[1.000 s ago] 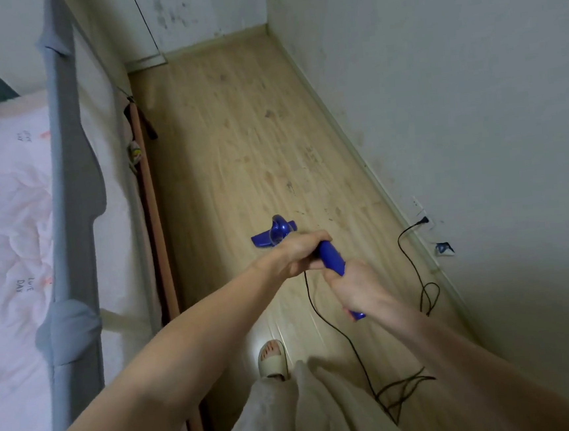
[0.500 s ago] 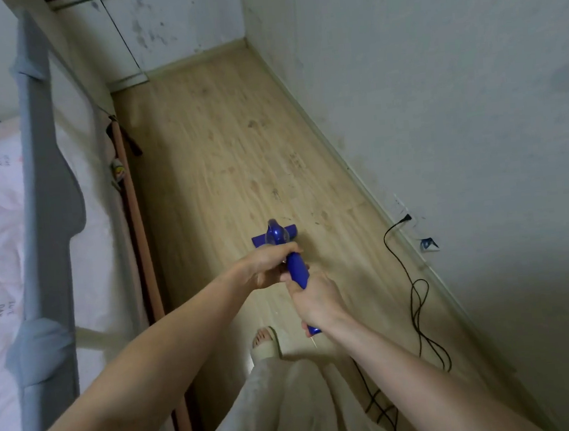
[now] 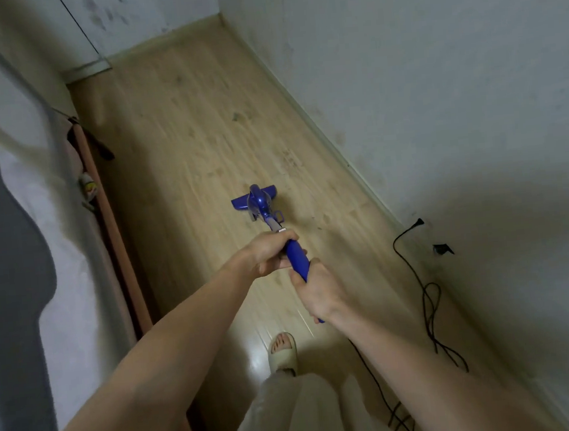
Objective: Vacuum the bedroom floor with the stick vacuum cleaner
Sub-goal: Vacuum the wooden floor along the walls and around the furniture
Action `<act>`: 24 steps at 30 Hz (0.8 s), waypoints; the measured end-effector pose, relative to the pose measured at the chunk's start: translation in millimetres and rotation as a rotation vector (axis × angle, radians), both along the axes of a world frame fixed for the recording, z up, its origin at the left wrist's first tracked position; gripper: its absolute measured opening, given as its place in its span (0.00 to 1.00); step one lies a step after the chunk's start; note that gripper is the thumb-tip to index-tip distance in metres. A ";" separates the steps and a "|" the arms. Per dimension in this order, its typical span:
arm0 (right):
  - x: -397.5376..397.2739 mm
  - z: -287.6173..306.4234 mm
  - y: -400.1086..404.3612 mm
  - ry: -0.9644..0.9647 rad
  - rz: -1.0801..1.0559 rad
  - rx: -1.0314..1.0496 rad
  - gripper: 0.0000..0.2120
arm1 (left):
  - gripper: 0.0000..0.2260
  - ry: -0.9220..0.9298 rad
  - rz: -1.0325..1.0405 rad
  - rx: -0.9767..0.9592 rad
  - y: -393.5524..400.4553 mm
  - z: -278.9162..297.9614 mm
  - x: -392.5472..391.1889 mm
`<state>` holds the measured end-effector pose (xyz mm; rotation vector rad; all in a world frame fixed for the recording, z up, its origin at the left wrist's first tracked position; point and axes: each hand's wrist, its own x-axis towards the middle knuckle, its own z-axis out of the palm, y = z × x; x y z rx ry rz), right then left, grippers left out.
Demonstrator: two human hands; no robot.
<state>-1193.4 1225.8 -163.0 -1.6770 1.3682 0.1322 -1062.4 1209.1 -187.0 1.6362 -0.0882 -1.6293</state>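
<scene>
A blue stick vacuum cleaner (image 3: 260, 203) stands on the wooden floor (image 3: 199, 126), its flat head lying across the boards ahead of me. My left hand (image 3: 268, 253) grips the upper part of its blue handle. Just below it, my right hand (image 3: 320, 291) grips the lower end of the same handle. The handle between the two hands is partly hidden by my fingers.
A bed (image 3: 20, 238) with a grey guard and a wooden rail (image 3: 112, 230) runs along the left. A white wall (image 3: 438, 98) bounds the right, with a black cord (image 3: 428, 299) plugged in and coiling on the floor. My sandalled foot (image 3: 282, 351) is below.
The vacuum head has slid farther from me along the floor and slightly right, showing more of the stick. Both hands keep their grip. The view has swung left.
</scene>
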 end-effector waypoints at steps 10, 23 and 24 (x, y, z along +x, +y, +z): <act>69.2 -26.2 -44.0 -0.004 -0.013 0.048 0.13 | 0.03 0.007 0.007 -0.003 -44.3 -27.3 68.6; 32.8 -13.1 -40.2 0.031 0.062 0.043 0.12 | 0.09 0.019 -0.008 0.003 -34.8 -15.9 35.4; 25.5 -10.3 -38.2 0.029 0.065 0.047 0.12 | 0.08 0.022 -0.008 0.007 -31.7 -13.1 28.1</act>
